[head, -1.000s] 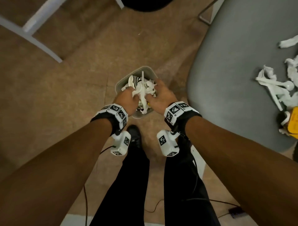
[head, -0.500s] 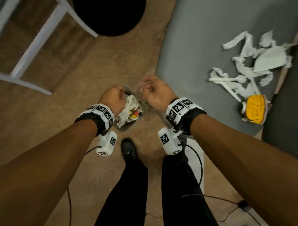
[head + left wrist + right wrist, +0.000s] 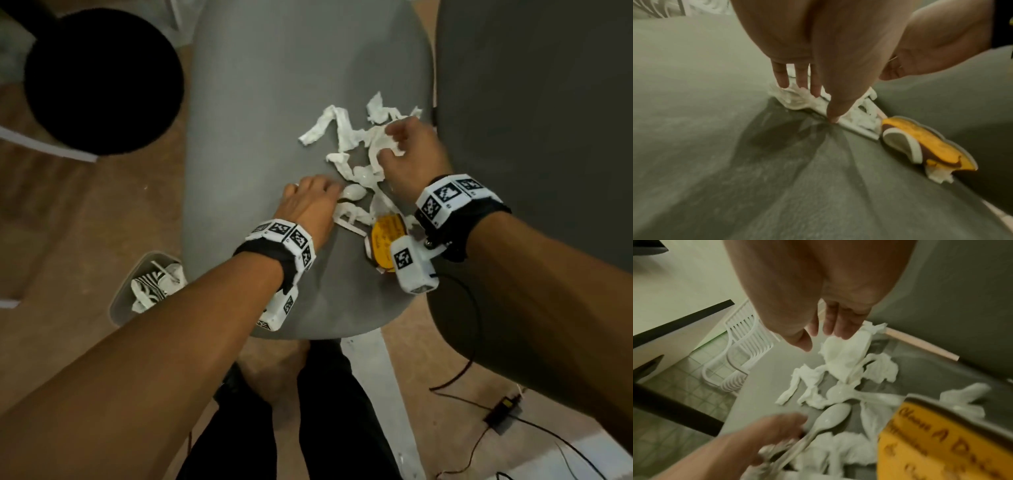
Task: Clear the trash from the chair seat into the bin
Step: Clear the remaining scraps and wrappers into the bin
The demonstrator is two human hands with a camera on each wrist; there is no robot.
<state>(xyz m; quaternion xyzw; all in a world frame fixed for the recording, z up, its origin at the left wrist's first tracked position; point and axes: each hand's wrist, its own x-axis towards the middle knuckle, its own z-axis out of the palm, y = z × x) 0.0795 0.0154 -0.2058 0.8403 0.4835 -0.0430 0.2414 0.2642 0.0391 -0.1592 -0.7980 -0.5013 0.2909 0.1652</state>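
Torn white paper scraps [image 3: 342, 133] [image 3: 846, 353], white plastic spoons [image 3: 354, 192] [image 3: 830, 418] and a yellow-lidded cup [image 3: 387, 236] [image 3: 920, 142] lie on the grey chair seat [image 3: 274, 85]. My left hand [image 3: 329, 195] [image 3: 816, 104] rests with straight fingers on the pile's near left edge, touching paper and a flat white utensil handle [image 3: 855, 128]. My right hand [image 3: 388, 144] [image 3: 825, 340] hovers over the far scraps with loosely bent fingers, clasping nothing. The grey bin [image 3: 120, 301] stands on the floor at lower left, holding trash.
A black round seat [image 3: 102, 78] stands at the upper left on the brown carpet. The dark chair back [image 3: 531, 102] rises to the right of the seat. Cables and a small adapter [image 3: 503, 414] lie on the floor at lower right. A white plastic chair [image 3: 742, 353] stands beyond the seat.
Both hands have left the bin, where they held white trash, and moved right onto the pile on the chair seat. The view has swung from the bin to the seat.
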